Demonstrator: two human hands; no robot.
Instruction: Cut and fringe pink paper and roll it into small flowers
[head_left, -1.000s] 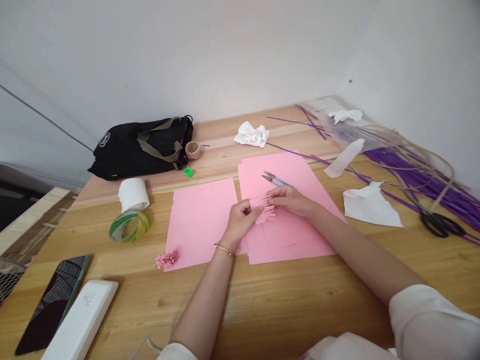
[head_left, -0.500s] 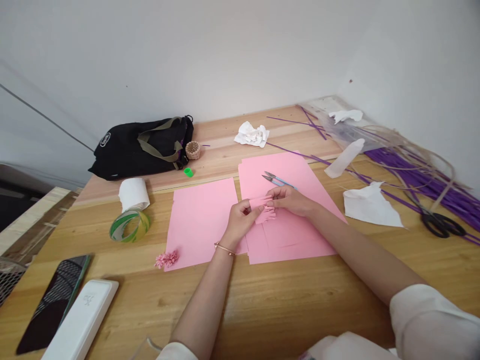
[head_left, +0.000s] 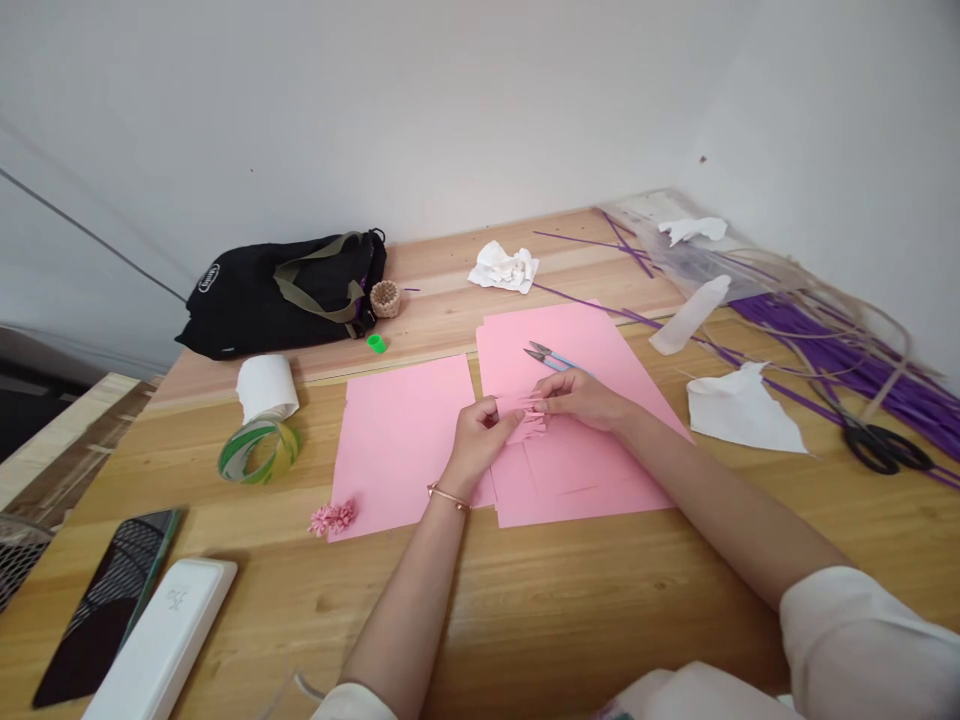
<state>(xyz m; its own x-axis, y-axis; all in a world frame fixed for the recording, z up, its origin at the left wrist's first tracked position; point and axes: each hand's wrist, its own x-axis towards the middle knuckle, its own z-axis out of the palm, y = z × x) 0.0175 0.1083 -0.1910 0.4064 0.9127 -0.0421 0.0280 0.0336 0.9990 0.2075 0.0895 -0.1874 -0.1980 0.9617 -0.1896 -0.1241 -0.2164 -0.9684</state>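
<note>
A small piece of pink paper (head_left: 516, 432) with a fringe cut along its right side is held between both hands, above the stacked pink sheets (head_left: 592, 470). My left hand (head_left: 478, 440) pinches its uncut left part between thumb and fingers. On the right, my right hand (head_left: 576, 398) has its fingertips closed on the fringe strips. Thread snips (head_left: 549, 358) with blue handles lie on the stack just beyond my right hand, their handle end partly hidden by it. Another pink sheet (head_left: 409, 440) lies to the left, with a pink fringed paper flower (head_left: 332, 517) at its near corner.
At left are a tape roll (head_left: 259, 450), a tissue roll (head_left: 268, 388), a phone (head_left: 109, 605) and a white power bank (head_left: 163, 640). A black bag (head_left: 277, 290) lies at the back. At right are black-handled scissors (head_left: 885, 448), a translucent bottle (head_left: 690, 315) and purple strips (head_left: 847, 350).
The fringed paper has tilted and shifted slightly between the fingers. Both hands stay almost in the same place, still holding it.
</note>
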